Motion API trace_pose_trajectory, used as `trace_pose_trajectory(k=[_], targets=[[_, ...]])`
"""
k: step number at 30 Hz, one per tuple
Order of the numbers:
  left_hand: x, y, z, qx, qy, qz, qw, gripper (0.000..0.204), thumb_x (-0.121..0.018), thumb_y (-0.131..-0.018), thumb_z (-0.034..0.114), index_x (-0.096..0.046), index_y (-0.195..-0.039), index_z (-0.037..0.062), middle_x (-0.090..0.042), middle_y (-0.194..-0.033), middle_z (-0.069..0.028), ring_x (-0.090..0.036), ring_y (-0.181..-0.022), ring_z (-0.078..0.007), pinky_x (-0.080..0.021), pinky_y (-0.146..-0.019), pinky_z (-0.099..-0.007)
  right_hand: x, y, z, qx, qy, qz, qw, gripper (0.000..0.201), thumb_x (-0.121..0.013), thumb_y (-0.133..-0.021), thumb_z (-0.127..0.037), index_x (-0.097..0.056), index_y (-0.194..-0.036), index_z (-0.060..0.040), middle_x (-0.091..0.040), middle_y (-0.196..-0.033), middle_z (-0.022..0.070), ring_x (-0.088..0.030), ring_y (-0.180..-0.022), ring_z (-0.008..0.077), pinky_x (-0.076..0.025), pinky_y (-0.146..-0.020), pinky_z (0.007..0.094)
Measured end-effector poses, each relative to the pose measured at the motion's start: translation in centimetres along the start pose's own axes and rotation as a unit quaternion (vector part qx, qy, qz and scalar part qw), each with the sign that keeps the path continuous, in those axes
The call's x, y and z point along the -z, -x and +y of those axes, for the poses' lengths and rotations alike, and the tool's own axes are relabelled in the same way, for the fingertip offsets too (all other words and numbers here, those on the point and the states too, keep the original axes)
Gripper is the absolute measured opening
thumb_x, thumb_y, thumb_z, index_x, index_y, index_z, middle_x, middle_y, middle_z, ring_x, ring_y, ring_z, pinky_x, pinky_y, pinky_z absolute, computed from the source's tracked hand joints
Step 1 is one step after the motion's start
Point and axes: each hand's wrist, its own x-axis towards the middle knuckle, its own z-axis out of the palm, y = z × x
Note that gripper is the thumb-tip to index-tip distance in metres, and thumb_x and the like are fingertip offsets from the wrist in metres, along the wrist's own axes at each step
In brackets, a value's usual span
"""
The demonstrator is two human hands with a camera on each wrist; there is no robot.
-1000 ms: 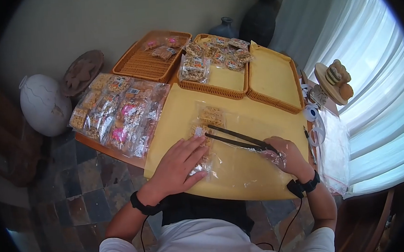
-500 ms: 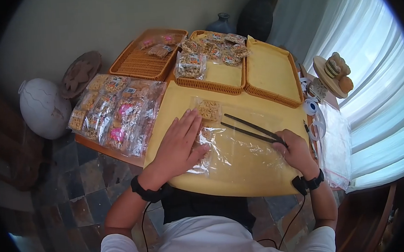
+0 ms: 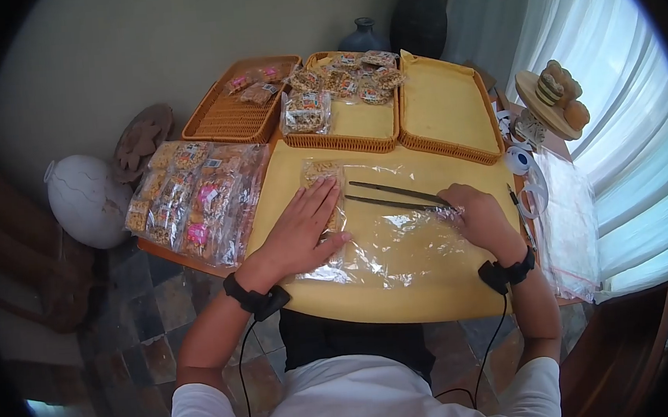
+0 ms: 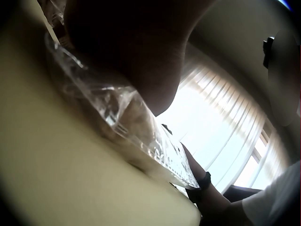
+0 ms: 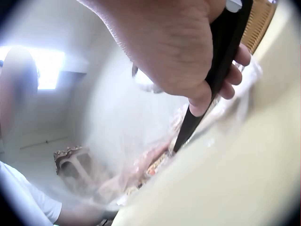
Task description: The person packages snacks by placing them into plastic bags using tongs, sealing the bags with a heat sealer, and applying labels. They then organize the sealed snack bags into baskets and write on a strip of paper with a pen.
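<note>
My left hand (image 3: 300, 222) lies flat, fingers straight, on pale snack blocks (image 3: 321, 172) inside a clear plastic bag (image 3: 382, 236). The hand covers most of the blocks. The loose part of the bag spreads right across the yellow mat. My right hand (image 3: 486, 217) grips black tongs (image 3: 402, 191) at their joined end. Their two long prongs stand apart and point left, overlapping the bag, with the tips just right of the left fingers. In the right wrist view the thumb and fingers wrap round the tongs (image 5: 229, 42). The left wrist view shows the crinkled bag (image 4: 117, 110) beneath the hand.
Packed snacks (image 3: 186, 192) lie in rows at the left. Behind the yellow mat (image 3: 448, 293) stand a wicker basket (image 3: 220, 127) with a few packs, a second basket (image 3: 337, 141) with several packs, and a lined basket (image 3: 451, 111). White ribbon (image 3: 532, 187) and plastic bags (image 3: 568, 231) lie at the right.
The tongs' tips drew back right from the left fingers, then came a little left again. My left hand slid up along the bag, its fingers now over the far snack block.
</note>
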Motion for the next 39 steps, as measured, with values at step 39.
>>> trace_pose_trajectory(k=[39], targets=[[-0.7, -1.0, -0.3, 0.014, -0.021, 0.02, 0.999, 0.067, -0.047, -0.112, 0.03, -0.03, -0.168, -0.0014, -0.03, -0.175, -0.0218, -0.025, -0.163, -0.0395, -0.016, -0.134, -0.0512, -1.3, 1.3, -1.2, 0.019, -0.033, 0.019, 0.999, 0.045, -0.07, -0.076, 0.003, -0.07, -0.121, -0.0026, -0.068, -0.106, 0.0163, -0.068, -0.1, 0.0405, -0.057, -0.087, 0.0484]])
